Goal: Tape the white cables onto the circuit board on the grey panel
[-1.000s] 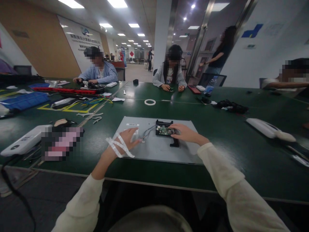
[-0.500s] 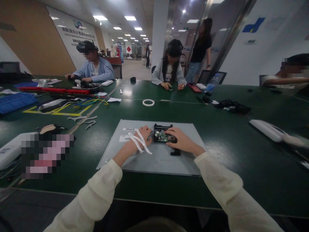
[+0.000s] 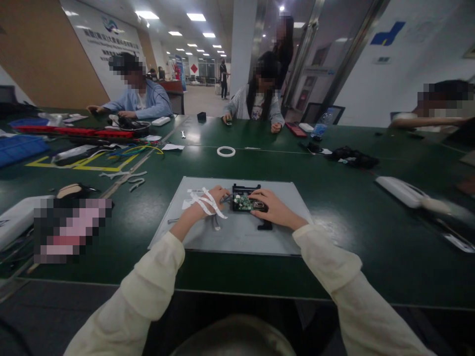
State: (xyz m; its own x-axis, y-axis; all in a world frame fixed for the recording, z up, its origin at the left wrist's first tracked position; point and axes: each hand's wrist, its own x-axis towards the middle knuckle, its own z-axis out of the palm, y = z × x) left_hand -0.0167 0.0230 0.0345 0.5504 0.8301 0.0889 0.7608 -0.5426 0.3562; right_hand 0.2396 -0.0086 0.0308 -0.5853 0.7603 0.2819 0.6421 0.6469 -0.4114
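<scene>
The right hand has the circuit board in its grip; the left hand's grip, just beside the board's left end, cannot be told.

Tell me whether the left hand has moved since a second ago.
Yes: the left hand is farther right across the panel, closer to the board.

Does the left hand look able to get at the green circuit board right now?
Probably yes: the left hand is just beside the circuit board, whose left part looks uncovered; the right hand reaches in from the other side.
</scene>
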